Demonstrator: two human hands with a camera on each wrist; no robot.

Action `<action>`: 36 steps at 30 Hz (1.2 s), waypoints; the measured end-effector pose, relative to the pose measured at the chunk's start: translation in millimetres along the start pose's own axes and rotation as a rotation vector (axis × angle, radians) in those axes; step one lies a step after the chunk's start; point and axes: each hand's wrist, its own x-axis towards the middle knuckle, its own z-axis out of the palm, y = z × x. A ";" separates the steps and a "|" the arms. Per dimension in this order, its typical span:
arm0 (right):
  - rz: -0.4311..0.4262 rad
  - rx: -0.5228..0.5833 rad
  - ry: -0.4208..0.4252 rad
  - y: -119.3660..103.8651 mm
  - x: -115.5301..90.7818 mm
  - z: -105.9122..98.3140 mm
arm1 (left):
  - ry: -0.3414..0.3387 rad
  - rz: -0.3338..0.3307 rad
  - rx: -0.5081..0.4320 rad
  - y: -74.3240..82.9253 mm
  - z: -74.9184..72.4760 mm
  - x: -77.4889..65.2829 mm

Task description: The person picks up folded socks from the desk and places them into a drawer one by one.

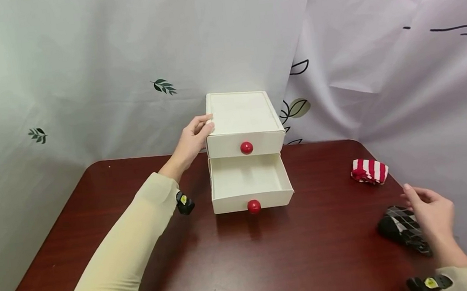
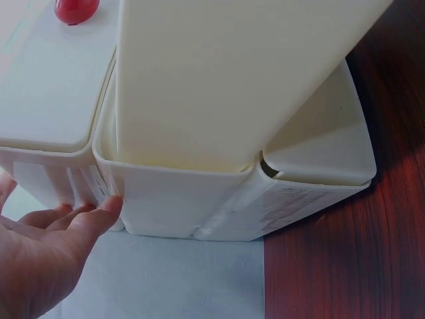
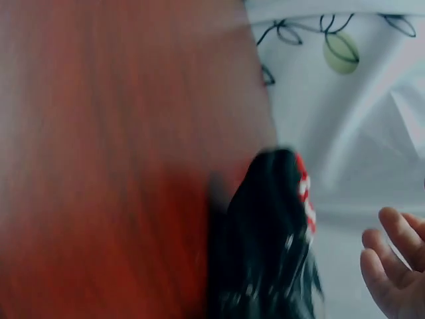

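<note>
likely pickup: empty right hand (image 1: pixel 435 214), four o'clock, should pinch the black checked fabric sock (image 1: pixel 402 228); loose left hand (image 1: pixel 190 143) touches boxy white plastic drawers (image 1: pixel 242 112), twelve o'clock.

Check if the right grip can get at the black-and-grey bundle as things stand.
Probably yes: the right grip looks empty and close beside the black-and-grey bundle, with nothing visible between them; the red-striped bundle lies beyond, apparently not blocking.
</note>
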 end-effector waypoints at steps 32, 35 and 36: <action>0.007 -0.539 -0.278 61.2 12.0 -21.5 | -0.001 0.008 0.008 1.1 1.1 -1.0; -0.062 -0.519 -0.332 59.2 12.2 -20.1 | 0.000 0.008 0.010 0.8 0.8 -1.1; -0.085 -0.513 -0.354 58.4 11.9 -19.5 | -0.001 0.008 0.013 0.6 0.8 -1.0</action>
